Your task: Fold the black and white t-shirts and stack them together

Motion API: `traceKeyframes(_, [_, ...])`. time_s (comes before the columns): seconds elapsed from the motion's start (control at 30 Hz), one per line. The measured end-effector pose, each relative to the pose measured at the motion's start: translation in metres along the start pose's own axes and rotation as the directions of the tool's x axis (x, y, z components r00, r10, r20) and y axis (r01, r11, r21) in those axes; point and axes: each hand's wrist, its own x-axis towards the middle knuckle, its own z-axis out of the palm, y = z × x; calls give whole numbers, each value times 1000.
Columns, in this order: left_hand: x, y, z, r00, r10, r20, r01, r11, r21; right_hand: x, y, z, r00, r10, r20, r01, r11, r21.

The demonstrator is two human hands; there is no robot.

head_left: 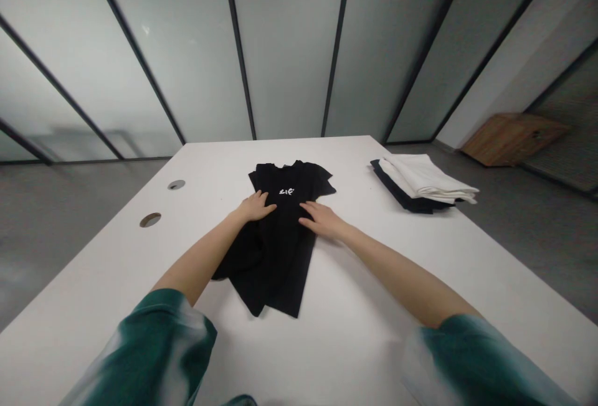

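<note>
Left hand and right hand rest on the black shirt, fingers released; folded clothes lie to its right.

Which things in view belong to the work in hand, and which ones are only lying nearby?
In the work:
black T-shirt with white print
left hand and right hand, both on the shirt
white table beneath

Apparently only nearby:
folded white cloth, untouched
folded black cloth under it
brown wooden object beyond the table

White lettering on black T-shirt — illegible.
</note>
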Motion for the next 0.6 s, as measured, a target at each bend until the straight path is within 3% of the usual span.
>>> traceKeyframes(0.07, [-5,-4,16,1000,-14,3,15,1000,-26,-11,-10,18,998,58,34,-56,997,-57])
traceKeyframes(0.17, [-13,-10,31,996,-33,-87,25,996,-83,-15,-5,27,993,116,29,-112,988,-107])
traceKeyframes(0.3, [-25,-18,38,983,-33,-180,15,995,-101,-13,34,15,991,137,10,-134,979,-156])
traceKeyframes(0.43, [-35,-22,42,978,63,-200,-70,997,-27,-22,85,1,991,136,-9,-135,972,-192])
traceKeyframes(0.6, [-45,-21,45,947,213,-241,-211,977,34,-33,118,-18,947,282,-151,-310,925,-218])
